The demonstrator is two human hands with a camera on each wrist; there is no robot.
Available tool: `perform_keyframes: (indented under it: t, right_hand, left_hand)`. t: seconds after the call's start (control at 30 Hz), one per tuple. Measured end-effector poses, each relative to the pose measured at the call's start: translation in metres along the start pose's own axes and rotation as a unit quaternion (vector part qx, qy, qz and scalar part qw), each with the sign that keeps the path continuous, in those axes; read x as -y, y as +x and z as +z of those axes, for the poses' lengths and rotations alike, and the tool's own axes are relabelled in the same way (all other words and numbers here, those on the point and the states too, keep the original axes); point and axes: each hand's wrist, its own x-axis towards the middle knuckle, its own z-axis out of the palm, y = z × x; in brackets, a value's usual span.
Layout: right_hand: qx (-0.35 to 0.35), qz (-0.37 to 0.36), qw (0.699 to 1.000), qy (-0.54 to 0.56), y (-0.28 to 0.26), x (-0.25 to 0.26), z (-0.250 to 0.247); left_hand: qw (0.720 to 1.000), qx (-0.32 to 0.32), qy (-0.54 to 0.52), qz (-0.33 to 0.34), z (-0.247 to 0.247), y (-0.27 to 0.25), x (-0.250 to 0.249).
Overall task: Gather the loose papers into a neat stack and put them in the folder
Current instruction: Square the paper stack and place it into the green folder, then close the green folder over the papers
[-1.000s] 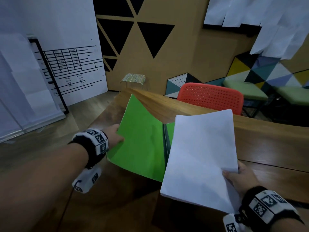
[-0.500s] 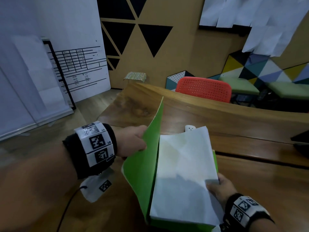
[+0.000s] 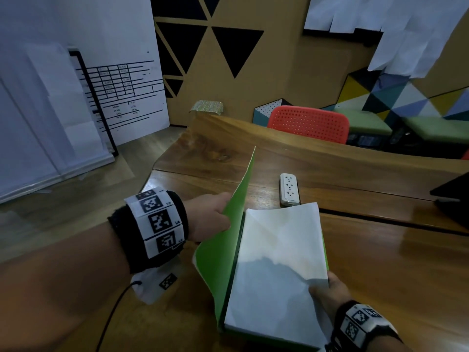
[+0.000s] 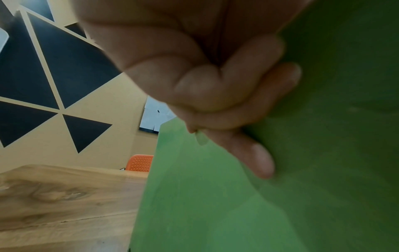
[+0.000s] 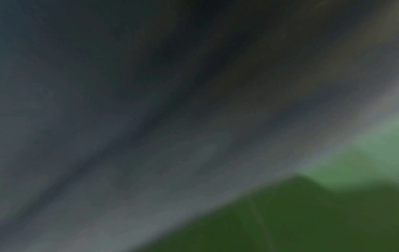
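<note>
A green folder [image 3: 220, 260] lies open on the wooden table [image 3: 380, 262], its back half flat and its front cover raised nearly upright. My left hand [image 3: 215, 217] grips that cover at its left edge; in the left wrist view the fingers [image 4: 248, 102] curl round the green cover [image 4: 280, 196]. A white paper stack [image 3: 276, 270] lies on the folder's flat half. My right hand [image 3: 327, 290] pinches the stack at its near right edge, thumb on top. The right wrist view is blurred, showing only grey paper and a patch of green folder [image 5: 323, 213].
A white power strip [image 3: 289, 189] lies on the table just beyond the papers. A dark object [image 3: 454, 196] sits at the table's right edge. A red chair [image 3: 308, 123] stands behind the far side. A whiteboard [image 3: 121, 92] leans at the left.
The paper stack has come down from the air onto the folder's flat half. My left hand has swung the green cover up from lying open to nearly upright.
</note>
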Motion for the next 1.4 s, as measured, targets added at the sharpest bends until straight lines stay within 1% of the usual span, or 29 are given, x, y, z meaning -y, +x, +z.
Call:
perform_keyframes:
  t: [0.23, 0.43, 0.53, 0.6, 0.67, 0.73, 0.8, 0.83, 0.87, 0.9, 0.93, 0.97, 1.0, 1.03, 1.1, 1.17, 1.23, 1.3, 1.37, 1.4]
  right_hand:
    - [-0.012, 0.000, 0.995, -0.099, 0.003, 0.001, 0.006]
    - [0.001, 0.021, 0.985, -0.170, 0.005, 0.011, 0.005]
    - [0.036, 0.014, 0.965, -0.260, -0.002, 0.020, 0.003]
    - [0.047, 0.010, 0.950, -0.309, -0.006, 0.023, -0.001]
    - [0.036, 0.035, 0.948, -0.313, -0.005, 0.019, -0.006]
    - [0.026, 0.061, 0.936, -0.345, -0.006, 0.022, -0.012]
    - [-0.003, 0.031, 0.926, -0.375, -0.014, 0.038, -0.017]
    - [-0.015, -0.008, 0.931, -0.365, -0.020, 0.048, -0.018]
    - [-0.016, -0.049, 0.942, -0.332, -0.027, 0.059, -0.018]
    - [-0.005, -0.082, 0.959, -0.270, -0.035, 0.070, -0.018]
    - [0.017, -0.091, 0.978, -0.188, -0.046, 0.081, -0.015]
    - [0.054, -0.081, 0.989, -0.111, -0.059, 0.092, -0.013]
    - [0.088, -0.069, 0.992, -0.063, -0.071, 0.101, -0.011]
    - [0.106, -0.065, 0.991, -0.045, -0.078, 0.106, -0.010]
    - [0.110, -0.075, 0.990, -0.037, -0.081, 0.106, -0.012]
    - [0.084, -0.090, 0.992, -0.035, -0.077, 0.101, -0.017]
    - [0.056, -0.085, 0.994, -0.029, -0.067, 0.088, -0.027]
    - [0.045, -0.047, 0.998, -0.012, -0.059, 0.077, -0.038]
    - [0.047, -0.018, 0.999, -0.014, -0.056, 0.067, -0.045]
    - [0.046, -0.019, 0.998, -0.035, -0.054, 0.061, -0.047]
  left_hand:
    - [1.000, -0.006, 0.028, -0.006, 0.008, -0.006, -0.005]
    - [1.000, -0.010, 0.026, -0.007, 0.011, -0.005, -0.007]
    - [1.000, -0.011, 0.024, -0.008, 0.014, -0.005, -0.010]
    - [1.000, -0.011, 0.029, -0.006, 0.015, -0.005, -0.013]
    - [0.999, -0.011, 0.032, -0.007, 0.015, -0.006, -0.015]
    - [0.999, -0.010, 0.045, -0.008, 0.015, -0.007, -0.019]
    - [0.999, -0.006, 0.046, -0.008, 0.017, -0.009, -0.022]
    - [0.999, -0.003, 0.039, -0.007, 0.020, -0.010, -0.025]
    - [1.000, 0.000, 0.030, -0.004, 0.023, -0.011, -0.029]
    - [1.000, 0.002, 0.022, -0.002, 0.028, -0.011, -0.033]
    - [1.000, 0.004, 0.014, 0.001, 0.033, -0.011, -0.038]
    - [1.000, 0.006, 0.003, 0.005, 0.040, -0.010, -0.042]
    - [1.000, 0.010, -0.013, 0.010, 0.048, -0.009, -0.046]
    - [0.999, 0.018, -0.034, 0.014, 0.055, -0.007, -0.050]
    - [0.997, 0.046, -0.058, 0.028, 0.072, -0.004, -0.054]
    - [0.994, 0.087, -0.047, 0.048, 0.086, -0.002, -0.055]
    - [0.990, 0.117, -0.044, 0.069, 0.099, 0.001, -0.053]
    - [0.990, 0.107, -0.054, 0.075, 0.106, 0.006, -0.046]
    - [0.995, 0.063, -0.051, 0.062, 0.110, 0.016, -0.033]
    - [0.997, 0.035, -0.043, 0.050, 0.112, 0.023, -0.024]
